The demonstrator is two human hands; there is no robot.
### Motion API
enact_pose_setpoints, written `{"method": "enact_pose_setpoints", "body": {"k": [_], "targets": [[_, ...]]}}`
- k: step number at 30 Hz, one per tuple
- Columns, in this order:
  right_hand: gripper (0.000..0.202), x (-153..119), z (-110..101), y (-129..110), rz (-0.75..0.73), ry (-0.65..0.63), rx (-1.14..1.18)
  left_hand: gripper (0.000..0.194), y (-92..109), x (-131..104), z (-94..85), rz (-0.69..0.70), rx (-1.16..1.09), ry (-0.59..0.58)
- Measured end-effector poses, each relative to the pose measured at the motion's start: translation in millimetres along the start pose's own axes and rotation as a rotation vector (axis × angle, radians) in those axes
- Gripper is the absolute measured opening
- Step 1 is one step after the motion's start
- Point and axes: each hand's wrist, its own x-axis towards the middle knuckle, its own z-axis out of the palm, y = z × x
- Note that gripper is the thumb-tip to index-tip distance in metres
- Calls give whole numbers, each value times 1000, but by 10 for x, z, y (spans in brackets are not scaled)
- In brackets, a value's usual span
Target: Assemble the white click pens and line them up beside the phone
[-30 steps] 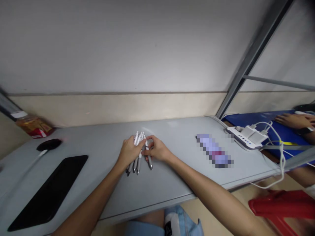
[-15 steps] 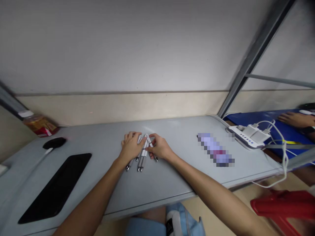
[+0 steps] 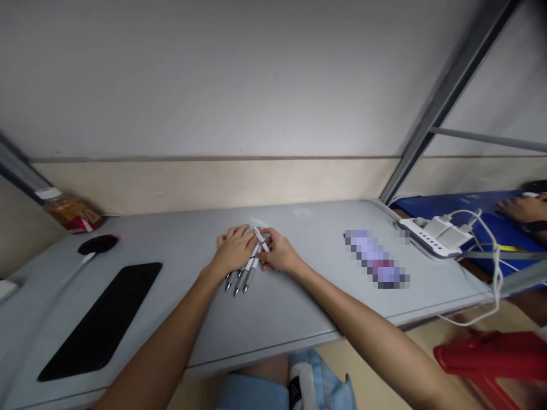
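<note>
Several white-and-grey pens (image 3: 247, 270) with silver tips lie bunched on the grey desk, their tips pointing toward me. My left hand (image 3: 236, 246) is curled over the bunch from the left, thumb along its right side, and hides the upper parts of some pens. Just to the right, my right hand (image 3: 280, 251) pinches a single white pen (image 3: 265, 246) between thumb and fingers. That pen slants across the top end of the bunch, and its lower end is hidden by the hand.
On the left are a black mat (image 3: 102, 319), a black round object with a white cable (image 3: 97, 245) and a tilted bottle (image 3: 72, 212). A blurred-out phone-like object (image 3: 376, 259) and a power strip (image 3: 431, 239) lie right. Another person's hand (image 3: 519, 208) rests beyond.
The bunched pens have shifted, their tips now slanting more to the left. The pen in my right hand has turned, and its tip no longer shows. My left hand moved slightly right.
</note>
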Motion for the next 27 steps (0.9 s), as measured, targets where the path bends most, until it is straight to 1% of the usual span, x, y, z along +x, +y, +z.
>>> {"method": "enact_pose_setpoints", "body": {"k": [5,8,12,15,21,24,27], "targets": [[53,-11,-19,5,-39,-36,15,32,17,-18,-30,-19,-92,46],[54,-35,-23,-21,-65,-67,-14,29,44,-39,-32,-62,-105,52],[59,-65,-12,-55,-122,-74,-89,32,71,-63,-13,-130,-99,60],[62,-70,-1,-61,-165,-60,-165,36,61,-73,-22,-172,-137,59],[61,-67,0,-54,-191,-40,-235,37,-6,-75,-75,-177,-84,105],[59,-71,-4,-60,-178,-49,-225,36,-23,-66,-68,-198,-93,126],[58,-74,-8,-72,-180,-54,-223,36,-22,-63,-41,-239,-129,115]]}}
